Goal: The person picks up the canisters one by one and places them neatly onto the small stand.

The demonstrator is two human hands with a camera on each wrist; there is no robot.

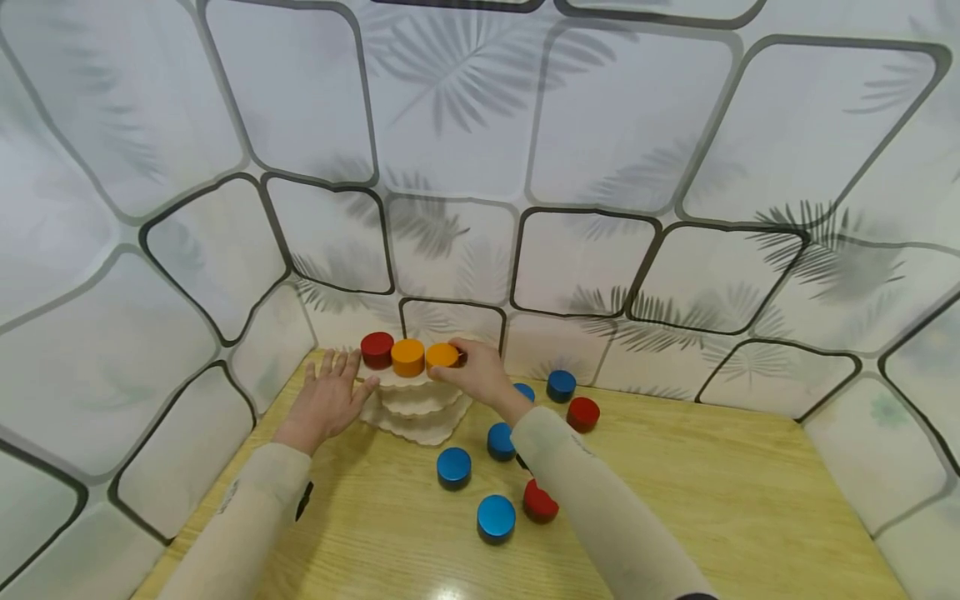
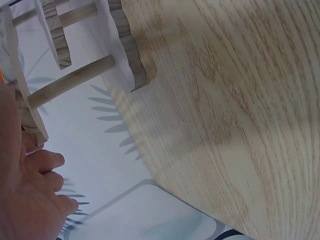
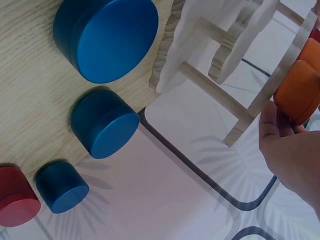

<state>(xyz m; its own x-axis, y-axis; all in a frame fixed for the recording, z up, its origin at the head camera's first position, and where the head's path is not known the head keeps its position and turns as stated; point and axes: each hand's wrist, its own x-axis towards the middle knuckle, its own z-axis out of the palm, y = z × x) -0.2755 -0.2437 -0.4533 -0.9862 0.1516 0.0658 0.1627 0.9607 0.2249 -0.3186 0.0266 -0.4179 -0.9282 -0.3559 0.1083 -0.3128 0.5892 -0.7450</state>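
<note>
A pale wooden three-tier stand [image 1: 423,427] with scalloped edges stands in the back left corner of the table. Along its top tier sit a red round tin [image 1: 377,350], an orange round tin [image 1: 408,358] and, at the right end, a second orange tin [image 1: 442,355]. My right hand [image 1: 483,372] holds that right-end tin between thumb and fingers; in the right wrist view the orange tin [image 3: 296,95] rests on the top board. My left hand [image 1: 324,402] lies with fingers extended at the top tier's left edge, its thumb pointing toward the front rim.
Several blue tins [image 1: 496,518] stand on the wooden table [image 1: 697,492] right and front of the stand. Among them are red tins [image 1: 582,414], one partly behind my right sleeve. A patterned wall [image 1: 457,250] rises close behind the stand and along the left.
</note>
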